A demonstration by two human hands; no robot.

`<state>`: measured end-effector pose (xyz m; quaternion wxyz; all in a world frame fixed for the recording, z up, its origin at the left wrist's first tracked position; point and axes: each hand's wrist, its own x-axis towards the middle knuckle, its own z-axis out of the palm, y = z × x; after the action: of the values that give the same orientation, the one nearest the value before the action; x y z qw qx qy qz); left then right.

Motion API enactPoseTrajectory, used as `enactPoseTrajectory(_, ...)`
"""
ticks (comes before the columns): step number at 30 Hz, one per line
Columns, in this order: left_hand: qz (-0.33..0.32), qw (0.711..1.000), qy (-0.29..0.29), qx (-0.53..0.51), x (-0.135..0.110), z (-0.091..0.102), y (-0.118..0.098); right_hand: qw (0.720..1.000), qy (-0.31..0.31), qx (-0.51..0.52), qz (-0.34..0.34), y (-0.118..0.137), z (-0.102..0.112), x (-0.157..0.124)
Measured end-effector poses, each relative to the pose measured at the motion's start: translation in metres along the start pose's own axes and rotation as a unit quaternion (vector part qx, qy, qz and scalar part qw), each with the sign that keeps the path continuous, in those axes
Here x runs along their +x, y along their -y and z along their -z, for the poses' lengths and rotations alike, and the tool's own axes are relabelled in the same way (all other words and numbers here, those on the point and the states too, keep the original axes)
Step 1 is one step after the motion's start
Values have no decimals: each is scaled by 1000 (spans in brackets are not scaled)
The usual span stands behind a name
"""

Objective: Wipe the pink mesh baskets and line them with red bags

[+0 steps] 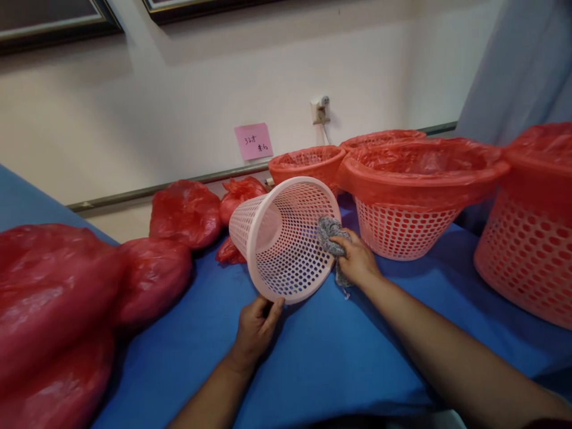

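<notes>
A pale pink perforated plastic basket (pixel 295 256) lies tilted on its side above the blue-covered table (pixel 313 357), its open mouth facing me. My left hand (pixel 258 328) grips the lower edge of its rim, thumb on the near side. In my right hand (pixel 357 259) is a bunched grey cloth (pixel 329 235), pressed against the right side of the rim. Part of the cloth hangs below my fingers. The basket's far outer side is hidden.
Several baskets lined with red bags, including a wide one (pixel 406 226) and a large one (pixel 527 256), stand on the right. Filled red plastic bags (pixel 49 286) lie on the left. On the wall behind are a pink note (pixel 253 142) and a power socket (pixel 320 111).
</notes>
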<state>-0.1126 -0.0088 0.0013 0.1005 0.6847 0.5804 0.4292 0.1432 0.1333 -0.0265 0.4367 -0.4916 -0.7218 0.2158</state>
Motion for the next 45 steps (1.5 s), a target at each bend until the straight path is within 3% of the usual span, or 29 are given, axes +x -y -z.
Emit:
enactPoseTrajectory(2,3,1000,-3,-9,1,-1,-2,999,40,-33,8,2,-1,-2)
enactPoseTrajectory(4,11,1000,-3,-21,1,-2,-2,990,125,-27,51,10,-7,-10)
enactPoseTrajectory(7,30,999,10,-36,1,-4,-1,964,234,58,112,26,-18,-26)
enactPoseTrajectory(9,39,998,18,-37,1,-4,1,946,264,130,132,32,-23,-31)
enactPoseTrajectory(11,37,999,21,-20,0,-4,1,952,230,157,127,31,-22,-29)
enactPoseTrajectory(14,16,1000,0,15,-1,1,1,984,107,121,79,17,-11,-14)
enactPoseTrajectory(18,16,995,-93,21,-2,10,-1,999,-27,4,21,1,6,4)
enactPoseTrajectory(19,20,993,-115,20,-2,11,-1,999,-27,-22,18,0,7,4)
enactPoseTrajectory(21,21,992,-125,17,-2,11,-1,997,47,-39,40,4,4,-1)
enactPoseTrajectory(25,21,999,-26,3,1,3,0,967,224,19,117,24,-9,-21)
enactPoseTrajectory(29,33,999,34,-22,1,-3,1,939,283,147,129,36,-16,-31)
enactPoseTrajectory(31,15,1000,12,-9,1,-2,1,943,258,174,115,34,-17,-29)
enactPoseTrajectory(33,-5,1000,-28,4,1,2,0,965,182,167,86,27,-16,-22)
enactPoseTrajectory(36,-3,997,-75,5,0,8,-2,994,37,100,27,14,-9,-9)
enactPoseTrajectory(38,8,996,-94,5,-1,10,-3,1000,-3,29,-1,7,-3,-3)
enactPoseTrajectory(41,17,997,-69,10,0,6,-3,997,66,-40,15,8,-1,-3)
enactPoseTrajectory(45,31,997,66,-11,3,-5,-2,975,201,7,95,23,-11,-18)
